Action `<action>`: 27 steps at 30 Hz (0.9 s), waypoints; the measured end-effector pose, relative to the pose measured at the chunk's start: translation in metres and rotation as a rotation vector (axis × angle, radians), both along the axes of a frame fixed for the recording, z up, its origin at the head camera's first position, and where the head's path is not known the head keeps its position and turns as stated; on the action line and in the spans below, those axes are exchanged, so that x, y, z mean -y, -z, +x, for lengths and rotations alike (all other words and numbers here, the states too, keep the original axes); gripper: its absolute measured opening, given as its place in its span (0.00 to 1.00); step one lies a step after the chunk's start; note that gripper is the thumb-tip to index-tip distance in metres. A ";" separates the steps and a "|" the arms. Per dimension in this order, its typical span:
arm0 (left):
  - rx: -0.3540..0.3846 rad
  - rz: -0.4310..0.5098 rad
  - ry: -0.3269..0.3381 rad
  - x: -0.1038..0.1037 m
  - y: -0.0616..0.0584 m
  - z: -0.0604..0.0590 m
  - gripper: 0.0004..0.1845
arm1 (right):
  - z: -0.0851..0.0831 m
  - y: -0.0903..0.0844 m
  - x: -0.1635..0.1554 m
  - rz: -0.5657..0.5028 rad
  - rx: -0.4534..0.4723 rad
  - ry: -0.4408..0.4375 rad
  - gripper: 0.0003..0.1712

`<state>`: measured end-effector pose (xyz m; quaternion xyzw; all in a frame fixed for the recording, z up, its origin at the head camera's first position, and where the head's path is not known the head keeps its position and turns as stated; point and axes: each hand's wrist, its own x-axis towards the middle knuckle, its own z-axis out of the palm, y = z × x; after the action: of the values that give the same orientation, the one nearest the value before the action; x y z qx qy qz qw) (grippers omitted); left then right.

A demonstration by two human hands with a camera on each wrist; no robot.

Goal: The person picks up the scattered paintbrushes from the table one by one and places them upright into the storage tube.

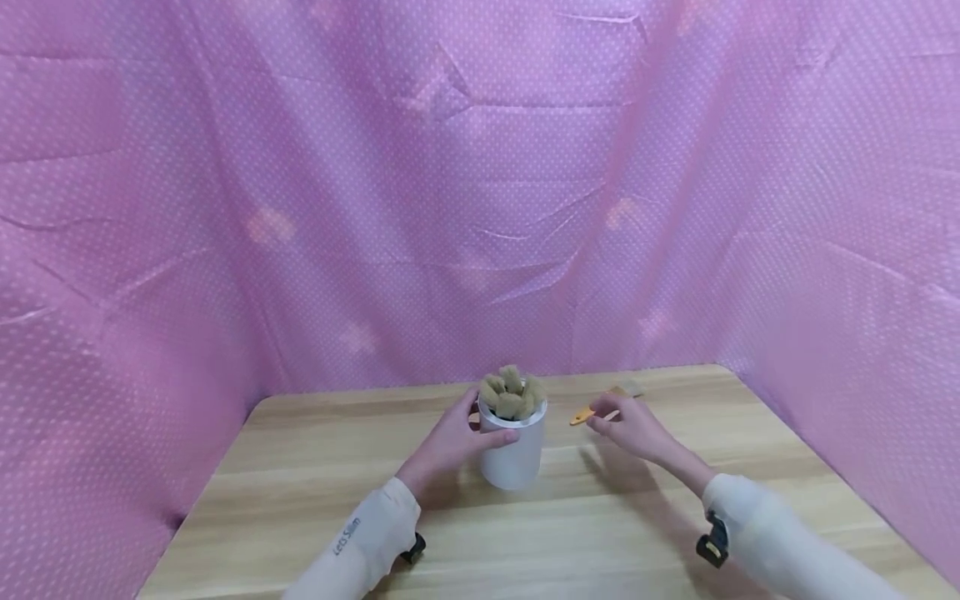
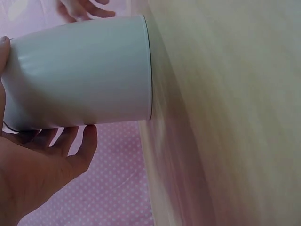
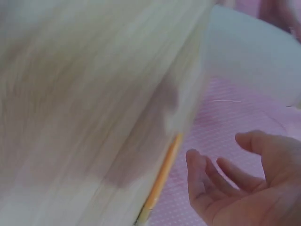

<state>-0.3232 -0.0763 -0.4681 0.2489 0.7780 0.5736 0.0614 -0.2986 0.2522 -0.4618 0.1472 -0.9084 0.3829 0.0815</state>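
The left hand [image 2: 33,174] curls its fingers [image 2: 87,141] round the white cup [image 2: 80,75] on the wooden table [image 2: 225,117].

The light is soft, even and fairly bright, with a pink cast from the dotted curtain [image 1: 480,192] that surrounds the scene; pale warm patches glow through the fabric beyond the hands. Shadows are faint: a soft one lies on the table [image 1: 300,467] under the right hand [image 1: 630,429] and its forearm, and another at the foot of the white cup [image 1: 513,454] that the left hand [image 1: 450,446] holds. The head view is sharp at the centre and bends outward at its edges. Both wrist views are smeared: the table grain blurs into streaks, and the orange-handled brush [image 3: 160,179] beside the right hand shows only as a soft line. No hard glare appears, only a mild sheen on the cup.
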 end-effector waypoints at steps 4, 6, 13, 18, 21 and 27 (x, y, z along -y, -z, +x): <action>-0.008 0.014 -0.006 0.005 -0.003 -0.002 0.54 | -0.016 0.005 0.000 0.066 0.029 0.077 0.12; -0.007 0.016 -0.012 0.007 -0.004 -0.001 0.54 | -0.023 0.009 -0.001 0.095 0.048 0.117 0.10; -0.024 0.005 -0.044 0.014 -0.007 -0.002 0.54 | -0.045 0.012 -0.005 0.185 0.110 0.256 0.24; -0.026 0.015 -0.038 0.016 -0.005 -0.007 0.54 | -0.058 0.015 -0.005 0.193 0.167 0.339 0.24; -0.023 0.020 -0.025 0.016 -0.003 -0.008 0.54 | -0.063 0.018 -0.005 0.191 0.201 0.371 0.24; -0.032 0.020 -0.034 0.016 -0.002 -0.009 0.53 | -0.066 0.019 -0.003 0.171 0.182 0.377 0.20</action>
<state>-0.3324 -0.0921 -0.4658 0.2455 0.7770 0.5785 0.0368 -0.3643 0.2549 -0.4805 -0.0538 -0.9526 0.2940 0.0567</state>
